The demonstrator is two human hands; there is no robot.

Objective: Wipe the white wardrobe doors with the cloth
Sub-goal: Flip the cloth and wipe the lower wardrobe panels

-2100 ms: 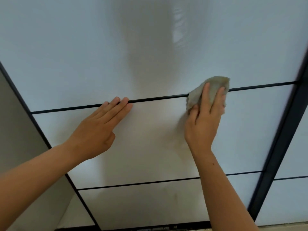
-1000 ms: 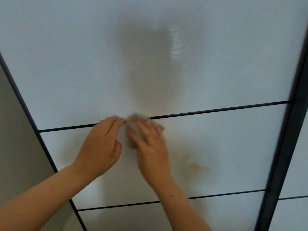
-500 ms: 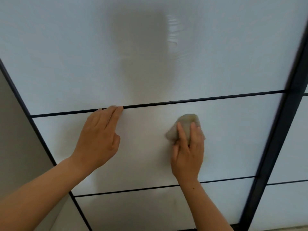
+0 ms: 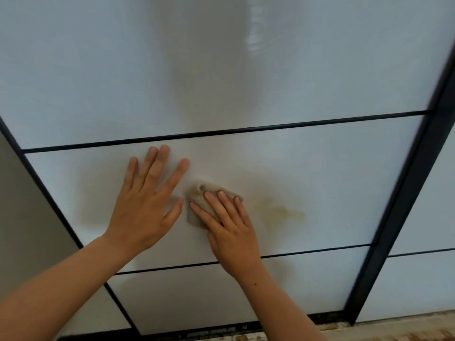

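The white wardrobe door [image 4: 332, 183] fills the view, split by thin black horizontal strips. My right hand [image 4: 231, 227] presses a small crumpled beige cloth [image 4: 197, 195] flat against the door's middle panel. Only the cloth's upper left part shows past my fingers. My left hand [image 4: 145, 205] lies flat on the same panel just left of the cloth, fingers spread, holding nothing. A faint yellowish smear [image 4: 278, 212] marks the panel to the right of the cloth.
A thick black vertical frame [image 4: 398, 217] separates this door from another white door [image 4: 418, 279] on the right. A black edge [image 4: 49, 205] bounds the door on the left, with a grey wall beyond. The bottom track and floor [image 4: 394, 328] show below.
My right hand slid the cloth leftward and down until it sits beside my left hand. My left hand dropped from the black strip and spread its fingers. The yellowish smear shows again.
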